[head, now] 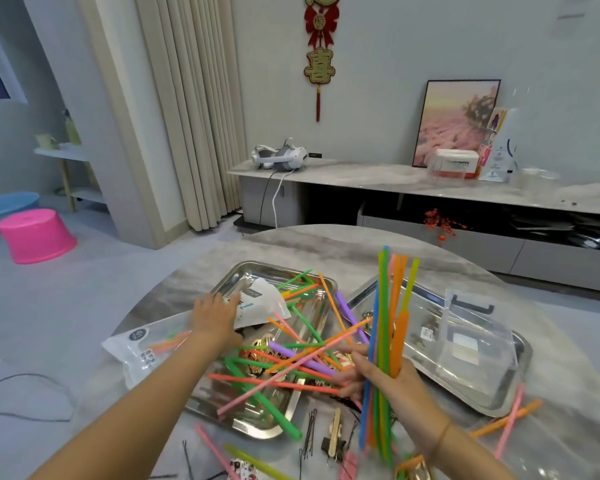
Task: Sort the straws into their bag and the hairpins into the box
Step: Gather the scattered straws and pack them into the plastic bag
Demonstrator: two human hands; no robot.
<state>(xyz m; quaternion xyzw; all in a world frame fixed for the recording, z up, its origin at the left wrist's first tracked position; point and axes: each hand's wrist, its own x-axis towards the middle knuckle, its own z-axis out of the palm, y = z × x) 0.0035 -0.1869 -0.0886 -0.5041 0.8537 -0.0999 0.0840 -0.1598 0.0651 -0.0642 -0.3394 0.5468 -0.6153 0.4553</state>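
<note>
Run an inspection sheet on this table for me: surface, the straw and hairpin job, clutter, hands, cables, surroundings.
Surface: round marbled table bearing a left tray and a right tray, both steel.
Job's things: loose straws heaped across the left tray; straw bag beside it, holding a few; clear box in the right tray; hairpins on the near tabletop.
Clutter: white pouch in the left tray; clip beside the hairpins.
Hands: left hand touches the white pouch; right hand grips an upright straw bundle.
Cables: headset cables hang off the sideboard; cord loop on the floor.
Surroundings: headset, framed picture, pink stool.
</note>
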